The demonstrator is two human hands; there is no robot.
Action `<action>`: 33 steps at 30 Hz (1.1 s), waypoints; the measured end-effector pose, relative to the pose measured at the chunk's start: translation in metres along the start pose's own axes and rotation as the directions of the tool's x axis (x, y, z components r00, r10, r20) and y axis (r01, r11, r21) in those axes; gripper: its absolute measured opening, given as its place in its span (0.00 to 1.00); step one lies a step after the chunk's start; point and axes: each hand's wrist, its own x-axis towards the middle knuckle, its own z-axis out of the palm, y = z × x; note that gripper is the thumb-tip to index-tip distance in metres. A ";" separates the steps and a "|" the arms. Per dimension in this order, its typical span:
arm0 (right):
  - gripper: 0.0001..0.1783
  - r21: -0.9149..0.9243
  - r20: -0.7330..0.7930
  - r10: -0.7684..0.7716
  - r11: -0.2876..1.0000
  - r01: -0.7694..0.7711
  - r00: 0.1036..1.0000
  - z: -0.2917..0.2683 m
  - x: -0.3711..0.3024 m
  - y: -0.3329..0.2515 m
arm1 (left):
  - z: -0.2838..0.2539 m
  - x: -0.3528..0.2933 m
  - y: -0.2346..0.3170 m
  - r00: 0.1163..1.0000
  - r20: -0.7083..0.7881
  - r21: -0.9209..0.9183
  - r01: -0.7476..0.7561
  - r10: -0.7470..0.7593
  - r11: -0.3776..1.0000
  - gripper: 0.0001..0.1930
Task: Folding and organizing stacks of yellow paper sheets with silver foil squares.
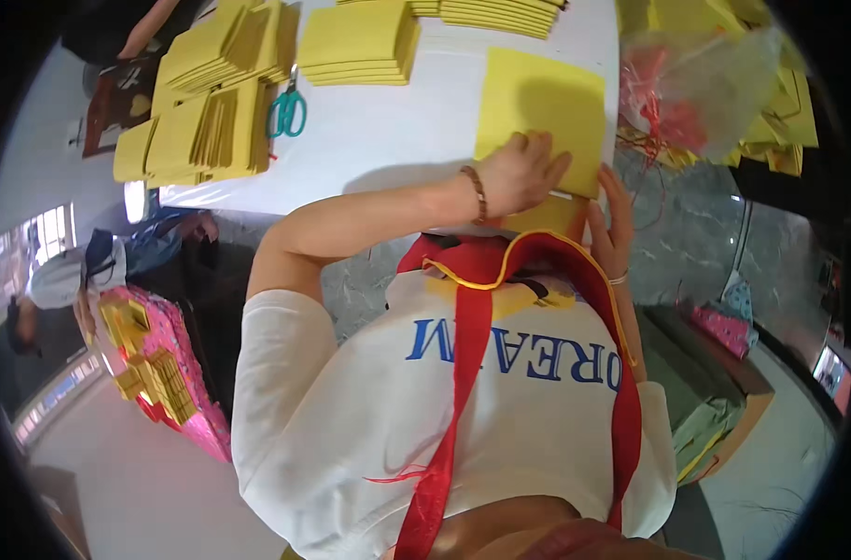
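A yellow sheet, perhaps of paper or felt (542, 98), lies on the white table near its right front corner. My left hand (523, 177) rests palm down on the lower part of the sheet, its fingers bent and slightly apart. At the sheet's lower right corner is my right hand (612, 224), fingers stretched upward along the edge and thumb apart from them. Between the hands and my apron, an orange-brown flat piece (548, 219) shows under the sheet's near edge; most of it is hidden.
Stacks of folded yellow pieces (355, 42) stand at the table's back and left (201, 131). Teal-handled scissors (288, 110) lie beside them. A clear plastic bag with red contents (696, 89) is beyond the right edge. Another person (80, 266) sits at left by a pink surface (196, 373).
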 end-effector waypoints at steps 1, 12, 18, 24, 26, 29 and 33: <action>0.37 -0.156 -0.118 -0.069 0.986 0.051 0.991 -0.003 0.002 -0.003 | 0.002 0.006 0.005 0.998 -0.044 0.030 0.038 -0.037 0.999 0.27; 0.41 -0.173 -0.221 -0.150 0.978 0.113 0.964 0.033 0.011 -0.006 | -0.050 -0.036 -0.128 0.739 -0.547 -0.518 0.068 -0.392 0.852 0.21; 0.33 -0.560 -0.020 -0.266 0.801 0.210 0.964 0.027 0.014 -0.017 | -0.001 -0.118 -0.229 0.837 -0.292 -0.025 0.476 -0.462 0.879 0.32; 0.26 -0.736 0.049 -0.067 0.672 0.082 0.997 0.030 0.018 -0.047 | 0.037 -0.142 -0.255 0.889 -0.055 0.060 0.458 -0.455 0.887 0.32; 0.25 -0.737 0.055 -0.063 0.671 0.083 0.997 0.032 0.019 -0.046 | 0.041 -0.144 -0.255 0.889 -0.026 0.061 0.457 -0.456 0.887 0.32; 0.25 -0.709 0.063 -0.089 0.697 0.107 0.994 0.032 0.017 -0.038 | 0.040 -0.143 -0.255 0.889 0.107 0.092 0.436 -0.445 0.895 0.32; 0.24 -0.689 0.071 -0.105 0.714 0.125 0.992 0.031 0.017 -0.035 | 0.047 -0.148 -0.243 0.846 0.233 0.126 0.463 -0.480 0.877 0.36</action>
